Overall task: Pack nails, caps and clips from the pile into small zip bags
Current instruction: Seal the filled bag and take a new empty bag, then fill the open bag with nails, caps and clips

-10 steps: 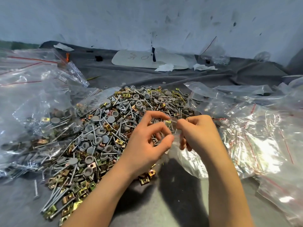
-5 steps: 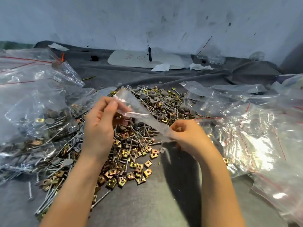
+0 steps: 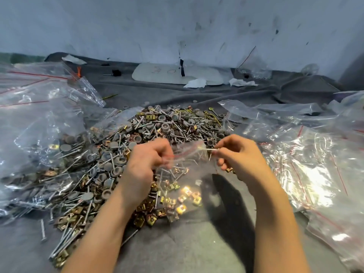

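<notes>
Pinching the top edge of the small zip bag (image 3: 189, 170) with left hand (image 3: 146, 164) and right hand (image 3: 239, 154), in a tight curled grip on each corner. Holding it over the near right edge of the pile (image 3: 128, 146) of nails, caps and clips on the desk (image 3: 187, 247), between heaps of clear bags (image 3: 307, 158) lying left and right.

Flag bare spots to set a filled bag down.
Near edge: bare grey cloth between the left forearm and right forearm, in front of the pile. Far side: cloth strip between the pile and the white board. Crowded: filled bags on the left, loose zip bags along the right, pile in the middle.
</notes>
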### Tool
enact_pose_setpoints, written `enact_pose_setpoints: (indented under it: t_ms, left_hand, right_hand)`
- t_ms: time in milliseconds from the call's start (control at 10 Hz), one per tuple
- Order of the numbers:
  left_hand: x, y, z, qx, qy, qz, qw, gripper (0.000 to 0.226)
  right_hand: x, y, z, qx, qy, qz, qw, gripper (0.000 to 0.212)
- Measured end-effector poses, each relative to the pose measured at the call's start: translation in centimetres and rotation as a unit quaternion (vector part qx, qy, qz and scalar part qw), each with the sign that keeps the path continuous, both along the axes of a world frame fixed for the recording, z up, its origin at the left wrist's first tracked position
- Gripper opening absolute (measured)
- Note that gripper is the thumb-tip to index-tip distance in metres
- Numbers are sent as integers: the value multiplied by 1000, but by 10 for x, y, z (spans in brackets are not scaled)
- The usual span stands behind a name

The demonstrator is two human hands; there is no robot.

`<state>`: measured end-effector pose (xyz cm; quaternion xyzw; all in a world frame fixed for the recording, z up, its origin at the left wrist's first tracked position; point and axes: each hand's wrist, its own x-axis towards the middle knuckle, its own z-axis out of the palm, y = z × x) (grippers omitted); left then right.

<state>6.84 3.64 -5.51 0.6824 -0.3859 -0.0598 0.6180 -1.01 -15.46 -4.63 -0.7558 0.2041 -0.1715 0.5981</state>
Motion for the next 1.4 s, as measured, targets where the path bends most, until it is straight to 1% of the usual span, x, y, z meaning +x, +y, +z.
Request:
enact_pose_setpoints:
  t_ms: [100, 200, 300, 500, 600, 700, 800, 900, 1000, 1100, 1200, 1400]
  left_hand:
    - [-8, -12, -3, 15, -38, -40, 998, 17]
    - [-10, -18, -6, 45, -66, -48, 996, 20]
    - [-11, -20, -7, 41, -67, -47, 996, 23]
    - [-11, -19, -6, 15, -84, -37, 996, 29]
    - [-11, -18, -6, 7, -88, -30, 996, 27]
    - [-12, -18, -7, -11, -68, -22, 997, 24]
    - [-13, -17, -5, -44, -51, -2, 998, 24]
    - [-12, -16, -5, -66, -35, 13, 997, 21]
    - [-12, -15, -5, -66, -44, 24, 997, 20]
    - [-12, -15, -4, -63, -52, 26, 996, 21]
    - [-12, -15, -4, -62, -53, 26, 996, 21]
    - [-12, -15, -4, -52, -61, 28, 996, 23]
  right_hand:
    - [-10, 0, 18, 37, -111, 18, 993, 8]
    - [-18, 9, 32, 28, -183, 64, 981, 6]
    - [-20, 16, 40, -16, -206, 92, 974, 8]
    - [-17, 18, 35, -93, -140, 129, 977, 10]
    - [-17, 18, 34, -113, -120, 140, 976, 10]
    - [-11, 11, 26, -88, -130, 71, 985, 12]
    - [5, 3, 5, -84, -63, -68, 992, 8]
    - [16, 2, -14, -178, 111, -68, 975, 11]
    - [19, 4, -19, -224, 154, -49, 961, 17]
    - [20, 5, -19, -255, 190, -54, 946, 13]
    - [19, 5, -20, -255, 191, -55, 946, 17]
    - [18, 2, -21, -247, 175, -33, 953, 17]
